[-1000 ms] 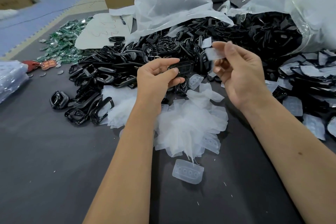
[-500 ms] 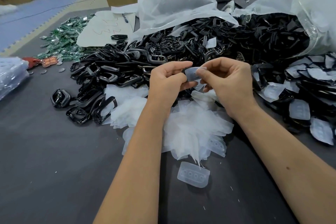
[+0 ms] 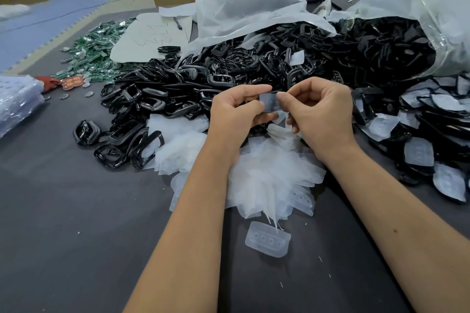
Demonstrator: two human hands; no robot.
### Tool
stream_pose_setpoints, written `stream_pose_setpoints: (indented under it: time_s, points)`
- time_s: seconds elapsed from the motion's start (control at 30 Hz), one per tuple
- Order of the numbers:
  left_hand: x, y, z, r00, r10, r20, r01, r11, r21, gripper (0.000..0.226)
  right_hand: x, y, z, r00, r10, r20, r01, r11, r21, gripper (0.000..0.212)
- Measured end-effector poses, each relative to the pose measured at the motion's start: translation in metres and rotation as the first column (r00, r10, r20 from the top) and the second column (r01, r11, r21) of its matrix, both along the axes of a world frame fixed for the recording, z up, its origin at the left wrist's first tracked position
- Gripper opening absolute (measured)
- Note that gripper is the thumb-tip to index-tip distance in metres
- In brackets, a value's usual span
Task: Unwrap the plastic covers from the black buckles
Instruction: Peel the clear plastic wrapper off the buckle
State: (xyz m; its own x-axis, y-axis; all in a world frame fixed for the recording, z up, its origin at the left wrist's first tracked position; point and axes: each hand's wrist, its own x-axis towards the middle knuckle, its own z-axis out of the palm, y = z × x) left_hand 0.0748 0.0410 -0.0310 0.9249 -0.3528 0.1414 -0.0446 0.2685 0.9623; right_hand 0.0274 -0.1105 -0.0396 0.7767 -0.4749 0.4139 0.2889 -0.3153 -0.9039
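So the whole dark table (image 3: 63, 211) is basically buried. Biggest thing is the heap of bare black buckles (image 3: 203, 79) spilling across the middle out of a big clear plastic bag (image 3: 432, 7) at the far right. On my right side there's a second bunch of buckles still in their covers (image 3: 419, 134), so plenty left to do by the look of it. Right under my wrists is the white drift of peeled plastic covers (image 3: 267, 175), with one stray cover (image 3: 267, 239) lying apart, nearer to me.

Then the actual job: my left hand (image 3: 236, 114) and right hand (image 3: 320, 114) are both up over the cover pile, close together, each pinching the one wrapped buckle (image 3: 270, 103) between thumb and fingertips. Left is curled round its left edge, right thumb and forefinger nip the top right corner of the film. The buckle itself is mostly hidden by the cover and my fingers, so I can't tell how far the film has lifted.

What works best, I reckon: hold the buckle steady with the left, catch only the film with the right, not the buckle edge, and peel sideways in one smooth pull so it doesn't tear. Then drop the cover straight down on the pile.
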Motion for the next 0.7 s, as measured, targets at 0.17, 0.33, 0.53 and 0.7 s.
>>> stream_pose_setpoints:
  time_s: [0.17,0.33,0.53,0.7]
  points:
    - [-0.001,0.0004,0.001,1.0,0.009,-0.011,-0.009,1.0,0.024,0.029,-0.0009,-0.0023,0.0022,0.999,-0.037,-0.002,0.037,0.998,-0.047,0.019]
    - [-0.0014,0.0011,0.0,1.0,0.023,0.0,-0.023,0.999,0.045,0.03,-0.0021,-0.0016,0.0034,0.999,-0.03,-0.012,0.028,0.996,-0.08,0.018]
    - [-0.001,0.0006,-0.0004,0.999,0.036,0.025,-0.038,0.996,0.078,0.03,-0.0026,-0.0021,0.0039,1.0,-0.019,-0.017,0.017,0.997,-0.074,0.018]
    - [-0.0016,0.0005,0.0004,0.998,0.046,0.037,-0.05,0.994,0.096,0.025,-0.0015,-0.0011,0.0024,0.999,-0.02,-0.025,0.02,1.0,-0.024,0.02]
